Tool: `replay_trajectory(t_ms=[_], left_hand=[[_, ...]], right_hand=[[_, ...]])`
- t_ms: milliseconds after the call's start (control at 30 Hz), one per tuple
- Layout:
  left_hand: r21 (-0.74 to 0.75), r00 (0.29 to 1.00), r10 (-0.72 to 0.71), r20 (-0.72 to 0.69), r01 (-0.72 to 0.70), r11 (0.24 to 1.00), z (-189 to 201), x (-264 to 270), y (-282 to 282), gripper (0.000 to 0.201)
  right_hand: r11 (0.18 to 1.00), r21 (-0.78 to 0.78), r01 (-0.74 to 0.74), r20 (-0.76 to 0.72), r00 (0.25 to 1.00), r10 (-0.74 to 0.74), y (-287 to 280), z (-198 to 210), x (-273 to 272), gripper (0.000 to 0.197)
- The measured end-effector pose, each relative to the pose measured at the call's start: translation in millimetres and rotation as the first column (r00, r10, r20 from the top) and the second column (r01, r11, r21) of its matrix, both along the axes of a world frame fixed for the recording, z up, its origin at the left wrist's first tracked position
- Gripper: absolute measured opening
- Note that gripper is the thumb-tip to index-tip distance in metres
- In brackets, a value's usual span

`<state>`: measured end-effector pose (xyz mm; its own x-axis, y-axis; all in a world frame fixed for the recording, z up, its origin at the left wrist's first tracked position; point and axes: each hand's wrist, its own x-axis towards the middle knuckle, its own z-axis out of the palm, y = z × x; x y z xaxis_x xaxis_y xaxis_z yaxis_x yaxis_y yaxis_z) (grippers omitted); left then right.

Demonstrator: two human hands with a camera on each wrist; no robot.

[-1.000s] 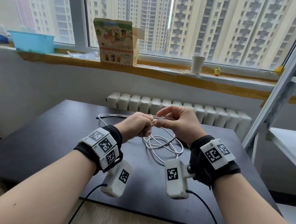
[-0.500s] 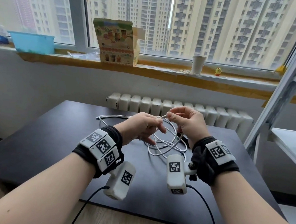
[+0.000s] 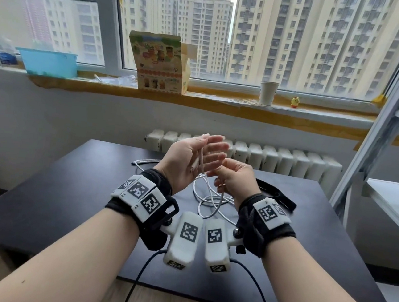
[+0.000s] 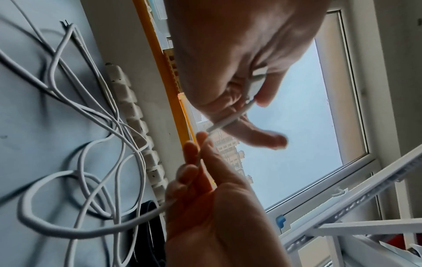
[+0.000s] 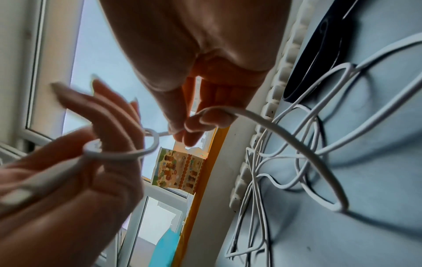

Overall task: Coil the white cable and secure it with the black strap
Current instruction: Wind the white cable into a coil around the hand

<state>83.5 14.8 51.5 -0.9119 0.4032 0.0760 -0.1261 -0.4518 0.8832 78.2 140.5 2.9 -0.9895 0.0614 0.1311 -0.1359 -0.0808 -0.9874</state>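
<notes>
The white cable (image 3: 213,201) lies in loose loops on the dark table (image 3: 65,198); one end is lifted between my hands. My left hand (image 3: 203,156) is raised with the palm turned inward and the fingers straight. Its thumb pins the cable's plug end (image 4: 253,86) against the palm. In the right wrist view one turn of cable (image 5: 146,144) wraps round the left fingers. My right hand (image 3: 218,177) pinches the cable (image 5: 194,122) just beside the left fingers. The black strap (image 3: 275,195) lies on the table behind my right wrist, untouched.
A white radiator (image 3: 266,158) runs behind the table's far edge. The windowsill holds a blue tub (image 3: 47,62), a printed carton (image 3: 158,63) and a paper cup (image 3: 268,93). A metal shelf frame (image 3: 388,121) stands at the right.
Both hands have risen from the table. The left hand has turned palm inward and straightened its fingers, and the right hand has carried the cable round them.
</notes>
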Motion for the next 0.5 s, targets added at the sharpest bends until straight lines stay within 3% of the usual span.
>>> replay_trajectory(t_ms=[133,400,500], left_hand=[[0.063,0.997,0.069,-0.032,-0.066,0.996,3,-1,-2,0.026],[-0.095,0.981,0.168,-0.098,-0.177,0.980,7,-5,-11,0.050],[-0.146,0.982,0.159,-0.101,-0.173,0.974,10,-2,-15,0.028]], right_hand=[[0.991,0.068,-0.111,0.047,0.993,0.108,-9,-1,8,0.012],[0.934,0.274,-0.230,0.075,0.973,0.218,-15,11,20,0.023],[0.909,0.342,-0.238,0.089,0.971,0.221,-14,14,23,0.024]])
